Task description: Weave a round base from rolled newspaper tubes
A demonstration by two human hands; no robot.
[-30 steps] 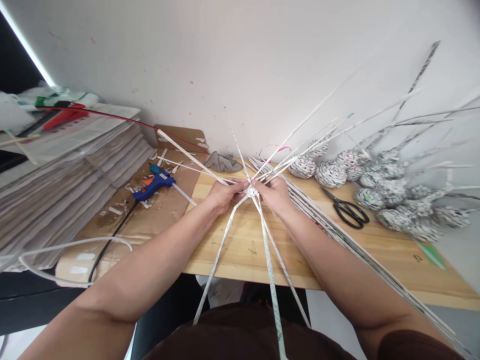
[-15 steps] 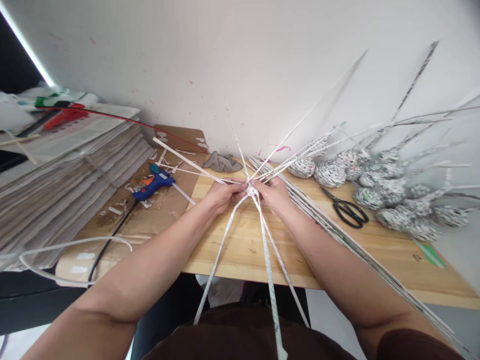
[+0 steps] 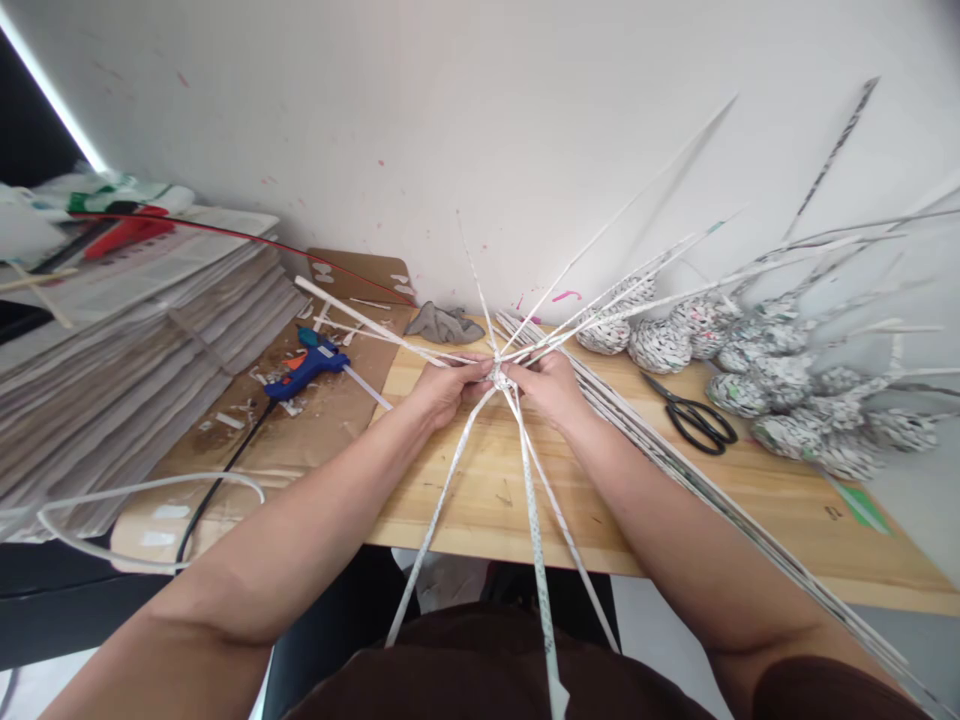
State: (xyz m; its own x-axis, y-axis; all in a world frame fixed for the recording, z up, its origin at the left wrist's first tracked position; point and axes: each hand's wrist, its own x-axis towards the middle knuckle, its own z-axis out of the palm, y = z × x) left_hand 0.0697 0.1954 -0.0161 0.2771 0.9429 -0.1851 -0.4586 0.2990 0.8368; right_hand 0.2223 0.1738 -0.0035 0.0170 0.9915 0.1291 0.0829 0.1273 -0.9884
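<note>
Here, pale paper rods (image 3: 536, 545) fanned from a pinched hub (image 3: 499, 377)

The left hand (image 3: 455, 388) and right hand (image 3: 549, 388) grasped the small, knobbly, woven hub from its two sides, thumbs on top, over the wooden table (image 3: 484, 490) between its front and back edges; whether it touched the wood, I could not tell. Three slim, stiff paper rods slanted down past the front edge; the others splayed outward. Past the right hand, a bundle of rolled rods (image 3: 675, 465) ran diagonally from the back edge over the front one. Beyond it lay black scissors (image 3: 701, 425) with looped handles; ridged, rounded paper balls (image 3: 660, 346) crowded along the back edge toward the right end. By the left edge, a blue plastic glue gun (image 3: 307, 372) rested on stained, scrap-littered cardboard (image 3: 285, 440).
</note>
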